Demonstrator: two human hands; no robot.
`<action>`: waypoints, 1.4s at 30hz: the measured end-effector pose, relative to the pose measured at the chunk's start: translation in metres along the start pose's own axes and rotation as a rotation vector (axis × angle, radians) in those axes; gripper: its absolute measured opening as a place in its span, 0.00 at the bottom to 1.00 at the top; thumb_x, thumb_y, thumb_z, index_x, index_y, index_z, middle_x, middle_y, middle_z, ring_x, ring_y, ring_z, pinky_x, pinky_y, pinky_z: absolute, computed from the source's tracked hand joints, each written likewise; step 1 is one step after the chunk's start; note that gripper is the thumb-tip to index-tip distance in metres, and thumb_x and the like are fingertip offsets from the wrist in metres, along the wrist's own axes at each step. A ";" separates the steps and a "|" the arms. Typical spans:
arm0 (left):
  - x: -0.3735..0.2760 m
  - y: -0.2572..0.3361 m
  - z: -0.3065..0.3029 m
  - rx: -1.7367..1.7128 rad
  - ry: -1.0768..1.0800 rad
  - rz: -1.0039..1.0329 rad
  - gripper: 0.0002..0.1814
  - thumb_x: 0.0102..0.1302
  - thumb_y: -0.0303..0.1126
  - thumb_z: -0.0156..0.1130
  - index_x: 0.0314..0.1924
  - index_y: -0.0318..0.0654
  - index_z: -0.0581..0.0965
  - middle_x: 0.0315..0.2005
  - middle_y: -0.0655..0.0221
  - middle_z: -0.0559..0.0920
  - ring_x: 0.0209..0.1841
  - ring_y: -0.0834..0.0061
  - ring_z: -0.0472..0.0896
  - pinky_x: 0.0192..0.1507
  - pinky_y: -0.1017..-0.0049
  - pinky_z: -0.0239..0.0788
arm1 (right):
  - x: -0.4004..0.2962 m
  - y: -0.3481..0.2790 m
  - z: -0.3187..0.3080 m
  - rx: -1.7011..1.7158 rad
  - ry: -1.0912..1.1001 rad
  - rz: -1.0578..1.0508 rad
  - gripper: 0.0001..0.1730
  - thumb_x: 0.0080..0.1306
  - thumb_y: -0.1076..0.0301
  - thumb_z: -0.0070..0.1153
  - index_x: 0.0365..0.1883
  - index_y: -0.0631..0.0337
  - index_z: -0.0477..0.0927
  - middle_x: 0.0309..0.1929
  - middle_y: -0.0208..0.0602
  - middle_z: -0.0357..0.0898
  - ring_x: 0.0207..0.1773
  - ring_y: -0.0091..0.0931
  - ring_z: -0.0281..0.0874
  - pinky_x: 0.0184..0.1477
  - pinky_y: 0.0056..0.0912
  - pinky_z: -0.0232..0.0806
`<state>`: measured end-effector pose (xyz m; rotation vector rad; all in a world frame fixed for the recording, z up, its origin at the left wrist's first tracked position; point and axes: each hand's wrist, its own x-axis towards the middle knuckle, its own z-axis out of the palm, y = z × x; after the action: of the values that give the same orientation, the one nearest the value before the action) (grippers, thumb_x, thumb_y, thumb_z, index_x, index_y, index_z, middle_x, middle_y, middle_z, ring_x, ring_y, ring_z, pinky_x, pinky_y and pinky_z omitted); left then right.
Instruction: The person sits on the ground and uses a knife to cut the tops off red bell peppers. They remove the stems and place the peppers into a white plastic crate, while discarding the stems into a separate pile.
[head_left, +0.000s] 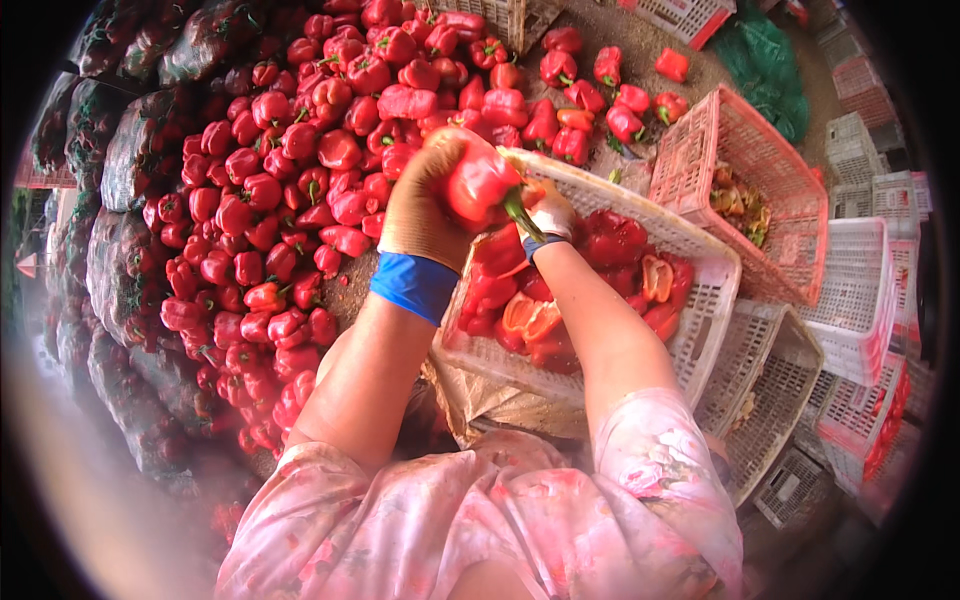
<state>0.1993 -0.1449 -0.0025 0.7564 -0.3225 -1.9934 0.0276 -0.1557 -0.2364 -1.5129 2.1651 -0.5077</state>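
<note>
My left hand (420, 206), in a tan work glove with a blue band at the wrist, grips a red bell pepper (480, 187). The pepper's green stem points down and right, toward my other wrist. Close behind that stem is my right hand (556, 210), gloved, with a dark band at the wrist. Its fingers look curled, but the pepper partly covers them, so whether they hold anything cannot be told. Beneath my forearms a whitish plastic crate (712, 292) holds red peppers (611, 236), some cut open, such as one pepper piece (657, 277) with its pale inside showing.
A large heap of whole red peppers (262, 191) spreads to the left. Full mesh sacks (131, 150) are stacked beyond it. On the right stand a pink crate (780, 165) with scraps inside, a grey crate (780, 375) and white crates (847, 292). Green netting (761, 67) lies farther off.
</note>
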 end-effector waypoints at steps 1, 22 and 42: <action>0.008 -0.014 0.008 0.016 -0.047 -0.040 0.19 0.61 0.41 0.68 0.49 0.42 0.78 0.44 0.59 0.84 0.49 0.54 0.83 0.50 0.41 0.76 | 0.019 0.048 0.009 0.192 0.038 0.015 0.16 0.64 0.53 0.61 0.45 0.52 0.83 0.48 0.43 0.83 0.50 0.43 0.83 0.48 0.48 0.76; -0.031 -0.145 0.003 0.008 -0.185 -0.708 0.12 0.69 0.40 0.61 0.49 0.44 0.78 0.41 0.64 0.85 0.40 0.63 0.85 0.42 0.60 0.81 | -0.219 -0.016 -0.229 0.379 0.237 -0.371 0.16 0.59 0.62 0.63 0.42 0.61 0.79 0.33 0.47 0.79 0.38 0.44 0.79 0.41 0.42 0.72; -0.035 -0.127 -0.052 2.472 -0.129 -0.224 0.30 0.54 0.49 0.71 0.53 0.39 0.80 0.53 0.52 0.83 0.54 0.55 0.83 0.56 0.59 0.76 | -0.224 0.004 -0.263 1.353 0.157 0.328 0.19 0.73 0.51 0.51 0.44 0.57 0.84 0.23 0.28 0.78 0.16 0.21 0.72 0.18 0.22 0.63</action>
<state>0.1571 -0.0452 -0.0937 1.8884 -2.9506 -0.7102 -0.0540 0.0677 0.0140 -0.3602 1.4226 -1.5459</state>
